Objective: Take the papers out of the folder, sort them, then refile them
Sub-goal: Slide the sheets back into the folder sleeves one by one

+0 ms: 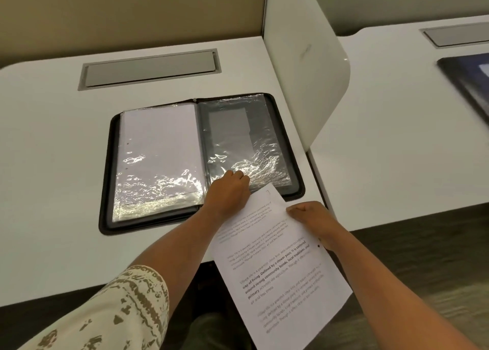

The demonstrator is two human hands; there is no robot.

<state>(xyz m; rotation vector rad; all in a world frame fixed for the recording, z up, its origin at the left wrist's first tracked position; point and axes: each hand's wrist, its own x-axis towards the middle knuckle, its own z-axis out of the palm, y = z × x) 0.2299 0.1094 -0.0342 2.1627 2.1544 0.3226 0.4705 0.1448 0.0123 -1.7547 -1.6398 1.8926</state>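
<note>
White paper comes nearest: a printed sheet (277,278) with lines of text, some bold, held tilted over the near edge of the desk (53,164), its lower part hanging out past the desk edge above the dark floor. A small dark hole shows near its right edge. The right hand (309,214) grips the sheet at that right edge, fingers curled around the paper. A cream sleeve (119,310) with brown pattern covers the left upper arm at the bottom left, and the bare forearm reaches forward across the desk. The left hand (227,191) lies knuckles up at the near edge of the folder's right page, just beside the top corner of the sheet; its fingers are curled on the crinkled plastic sleeve (248,148) there, though whether they pinch it or only press on it cannot be told.

The folder (105,191) lies open and flat on the desk, black with a zip border. Its left page holds white papers (158,143) under shiny plastic; the right pocket shows dark with a grey patch inside. Beyond it a grey cable flap (150,67) is set into the desk. A white divider (304,58) stands to the right, and past it another desk (397,138) carries a dark object (468,79) at the frame's edge.
</note>
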